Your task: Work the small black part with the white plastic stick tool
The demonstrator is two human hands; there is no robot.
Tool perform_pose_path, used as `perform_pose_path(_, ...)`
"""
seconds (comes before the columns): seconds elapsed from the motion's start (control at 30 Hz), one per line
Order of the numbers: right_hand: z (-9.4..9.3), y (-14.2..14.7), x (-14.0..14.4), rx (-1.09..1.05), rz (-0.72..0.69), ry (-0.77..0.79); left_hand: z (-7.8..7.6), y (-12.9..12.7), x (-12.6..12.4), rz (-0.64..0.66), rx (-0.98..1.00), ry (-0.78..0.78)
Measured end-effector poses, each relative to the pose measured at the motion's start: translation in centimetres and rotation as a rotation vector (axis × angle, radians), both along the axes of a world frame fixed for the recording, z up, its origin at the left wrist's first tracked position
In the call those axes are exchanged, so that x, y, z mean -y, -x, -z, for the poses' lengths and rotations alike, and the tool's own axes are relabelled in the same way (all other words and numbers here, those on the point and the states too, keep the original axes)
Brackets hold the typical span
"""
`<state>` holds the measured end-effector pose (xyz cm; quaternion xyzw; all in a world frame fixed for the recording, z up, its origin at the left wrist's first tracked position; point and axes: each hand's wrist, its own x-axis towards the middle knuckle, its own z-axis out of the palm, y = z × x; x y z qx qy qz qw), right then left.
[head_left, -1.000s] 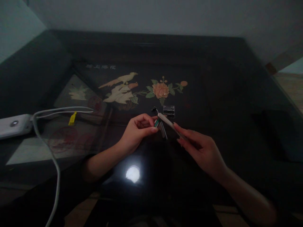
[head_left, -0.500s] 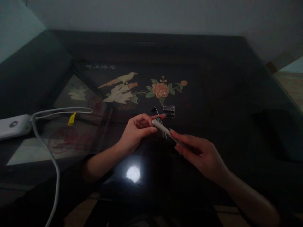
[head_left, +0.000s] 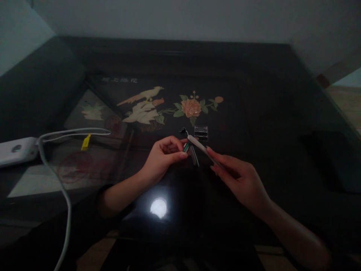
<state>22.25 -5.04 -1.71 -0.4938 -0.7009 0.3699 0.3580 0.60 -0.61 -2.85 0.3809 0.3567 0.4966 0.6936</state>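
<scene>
My left hand (head_left: pixel 163 156) pinches a small green-tipped piece (head_left: pixel 186 147) between thumb and fingertips, low over a dark glass table (head_left: pixel 254 113). My right hand (head_left: pixel 239 178) holds a thin pale stick (head_left: pixel 199 146), like a nail file, slanting up and left, and its far end meets the small piece. What the small piece is stays unclear in the dim light. Just beyond the hands lie a small clear plastic case (head_left: pixel 201 133) and a tiny dark object (head_left: pixel 183 131).
A white device (head_left: pixel 15 150) lies at the left edge, with a white cable (head_left: pixel 60 180) carrying a yellow tag (head_left: pixel 85 142). Bird and flower inlay (head_left: pixel 169 105) shows under the glass. A lamp reflection (head_left: pixel 158 207) glares near me. A dark shape (head_left: pixel 335 162) sits at right.
My right hand drew the stick down and toward me half a second ago, then pushed it back up and away across the small piece. My left hand stayed nearly still.
</scene>
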Motion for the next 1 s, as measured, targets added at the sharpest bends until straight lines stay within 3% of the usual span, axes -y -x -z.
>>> perform_pose_path(0.33, -1.0, 0.4, 0.5, -0.069, -0.059, 0.052, -0.3, 0.1, 0.0, 0.037, 0.019, -0.009)
perform_pose_path(0.6, -0.8, 0.4, 0.5, -0.128, -0.052, 0.106, -0.2, -0.1, -0.1, 0.048, 0.077, -0.017)
perform_pose_path(1.0, -0.1, 0.0, 0.0, -0.025, 0.001, 0.023, 0.0, 0.0, 0.1, 0.004, -0.002, 0.000)
